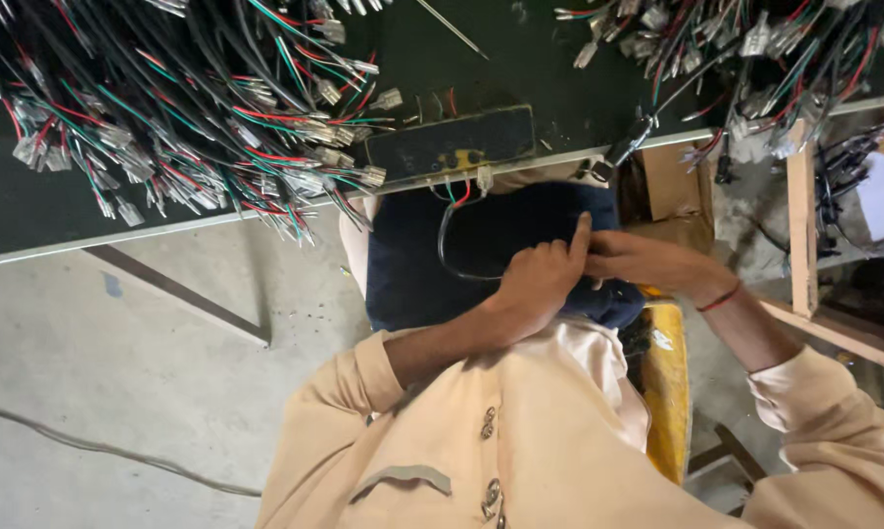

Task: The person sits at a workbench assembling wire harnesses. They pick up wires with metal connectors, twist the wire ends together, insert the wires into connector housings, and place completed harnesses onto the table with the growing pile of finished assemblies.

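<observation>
My left hand (540, 279) and my right hand (647, 260) meet fingertip to fingertip over my lap, above dark trousers (412, 274). A thin black cable (449, 257) loops from a small white connector (484, 179) with red and green wires at the table edge down to my left hand. My left fingers are closed on it, the index finger raised. My right hand, with a red thread at the wrist, pinches at the same spot. The cable's end is hidden between the fingers.
The dark tabletop (30, 206) carries heaps of wire harnesses (197, 127) with metal terminals at left and more wire harnesses (755, 49) at right. A black pad (452, 145) lies at the edge. A cardboard box (672, 186), a wooden frame (802, 225) and a yellow stool (667, 392) stand at right.
</observation>
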